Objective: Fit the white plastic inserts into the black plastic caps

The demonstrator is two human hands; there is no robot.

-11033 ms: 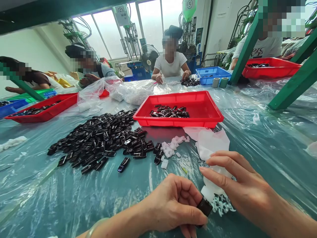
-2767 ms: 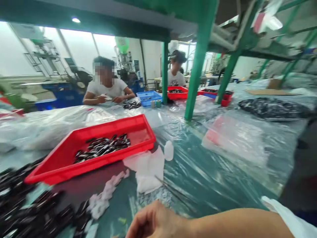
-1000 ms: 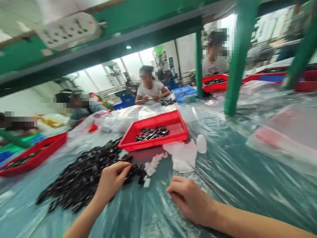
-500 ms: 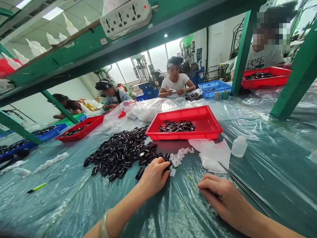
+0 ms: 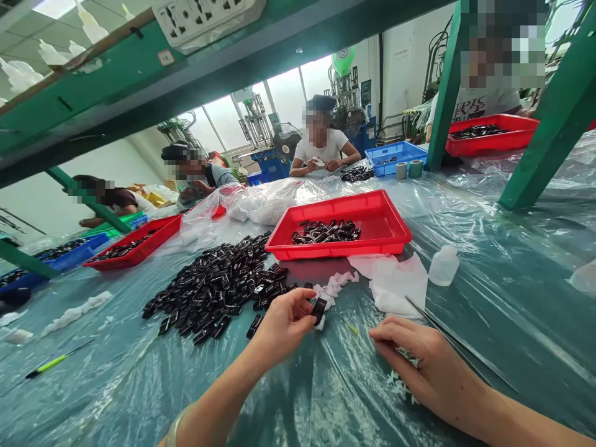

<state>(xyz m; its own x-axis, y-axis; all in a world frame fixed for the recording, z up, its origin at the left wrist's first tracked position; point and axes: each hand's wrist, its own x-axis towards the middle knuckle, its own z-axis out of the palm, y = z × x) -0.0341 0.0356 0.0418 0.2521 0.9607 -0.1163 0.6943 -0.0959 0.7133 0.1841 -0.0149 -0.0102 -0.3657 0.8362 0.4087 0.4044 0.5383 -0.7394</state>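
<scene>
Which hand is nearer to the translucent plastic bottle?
Right. The right hand is on the near side of the bottle, apart from it; the left hand is farther, off to its left.

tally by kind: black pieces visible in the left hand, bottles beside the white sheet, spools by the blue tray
Black piece in left hand: 1
Bottle beside white sheet: 1
Spools by blue tray: 2
Total: 4

the top edge cuts the power strip [image 5: 205,20] — the right hand [image 5: 433,366] partly hides white scraps [image 5: 397,385].
</scene>
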